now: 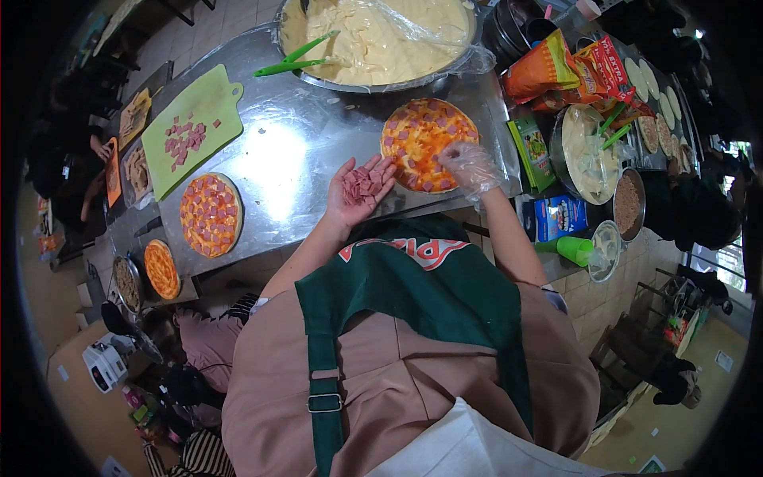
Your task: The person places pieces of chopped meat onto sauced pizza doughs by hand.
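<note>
My left hand (346,208) is bare, palm up and cupped, with a pile of diced ham (366,182) lying in it. In a clear plastic glove, my right hand (470,168) hovers over the right part of a pizza (416,137). Its fingers are pinched together; what they hold, if anything, is too small to make out. Sauce, cheese and ham pieces cover that pizza, more densely toward its far and left sides. My left fingertips are close to its left edge.
Left on the steel table (302,191) are a green cutting board (211,103) with diced ham, a ham-topped pizza (211,215) and a sauced one (163,269). Beyond stands a large bowl of creamy mixture (373,40). Packets (544,67) and another bowl (584,151) are right. People work nearby.
</note>
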### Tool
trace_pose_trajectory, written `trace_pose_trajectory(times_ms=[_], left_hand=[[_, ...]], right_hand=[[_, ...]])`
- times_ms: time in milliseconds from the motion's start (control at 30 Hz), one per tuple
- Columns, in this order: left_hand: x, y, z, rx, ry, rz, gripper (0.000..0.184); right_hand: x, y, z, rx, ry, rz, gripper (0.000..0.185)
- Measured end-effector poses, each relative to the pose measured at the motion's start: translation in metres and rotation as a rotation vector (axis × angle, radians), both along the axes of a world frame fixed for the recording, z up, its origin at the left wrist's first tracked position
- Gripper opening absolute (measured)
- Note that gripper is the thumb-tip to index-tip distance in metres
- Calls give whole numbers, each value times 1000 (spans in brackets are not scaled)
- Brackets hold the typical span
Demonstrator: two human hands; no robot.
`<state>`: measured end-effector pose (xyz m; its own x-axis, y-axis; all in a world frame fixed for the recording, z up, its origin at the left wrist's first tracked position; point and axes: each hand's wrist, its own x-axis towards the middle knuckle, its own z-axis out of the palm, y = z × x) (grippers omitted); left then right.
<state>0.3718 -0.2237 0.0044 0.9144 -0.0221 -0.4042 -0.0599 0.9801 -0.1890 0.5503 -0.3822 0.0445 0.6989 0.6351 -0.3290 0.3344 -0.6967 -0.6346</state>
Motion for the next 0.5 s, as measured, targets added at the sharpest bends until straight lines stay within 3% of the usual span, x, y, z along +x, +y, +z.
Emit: trace_pose_trajectory(times_ms=[33, 100, 233, 300, 500], left_hand=[[-1, 2, 0, 5, 13, 15, 43], [-1, 3, 2, 2, 25, 28, 43], [-1, 4, 2, -16, 35, 50, 43], [-1, 4, 2, -18, 29, 50, 43], [-2, 5, 1, -18, 23, 56, 42]], right_hand=[[-2, 1, -4, 0, 1, 1, 25], [-7, 3, -14, -113, -167, 234, 31], [-14, 11, -12, -190, -148, 229, 32], [-14, 14, -11, -236, -296, 351, 28], [-8, 5, -13, -131, -334, 207, 26]])
